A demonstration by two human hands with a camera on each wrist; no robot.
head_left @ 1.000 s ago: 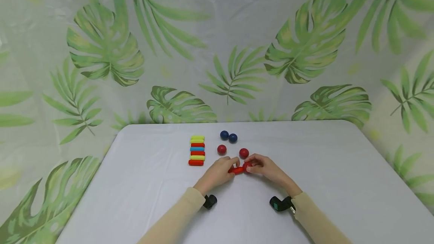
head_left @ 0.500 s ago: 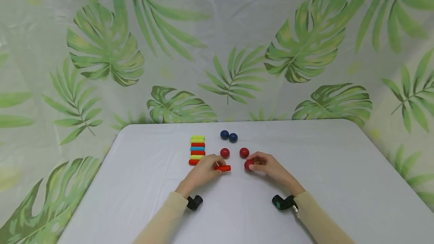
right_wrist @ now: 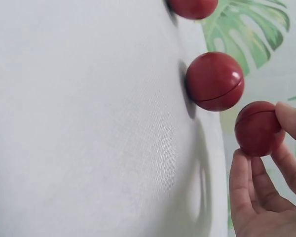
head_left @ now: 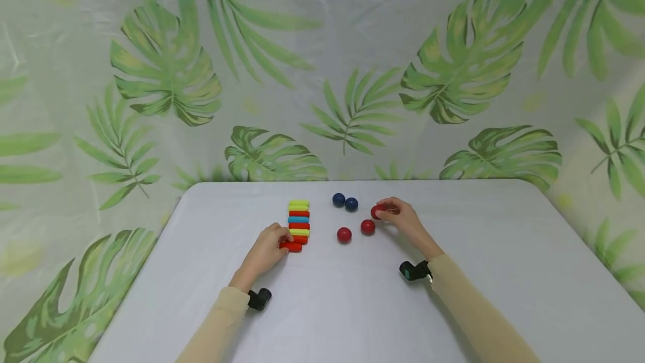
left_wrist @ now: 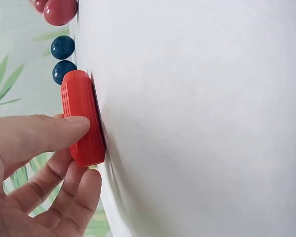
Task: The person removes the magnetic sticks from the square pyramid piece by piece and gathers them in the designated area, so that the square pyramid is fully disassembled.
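My left hand (head_left: 266, 248) pinches a red ribbed cylinder (left_wrist: 81, 118) between thumb and fingers at the near end of a row of coloured cylinders. That row holds several yellow and red pieces and a blue cylinder (head_left: 299, 219), lying side by side. To the right, my right hand (head_left: 405, 222) pinches a red ball (right_wrist: 259, 129) with thumb and fingertips. Two more red balls, the nearer one (head_left: 344, 234) and the farther one (head_left: 368, 227), lie on the table between the hands. The underside of the held cylinder is hidden.
Two dark blue balls (head_left: 351, 204) sit together near the back of the white table (head_left: 453, 206). A leaf-patterned curtain (head_left: 363, 43) hangs behind the table's rear edge. Black wrist cameras (head_left: 260, 299) are worn on both wrists.
My left hand has carried the red cylinder left to the row's near end. My right hand has moved away from me with its red ball. The nearer loose red ball has rolled closer to me.
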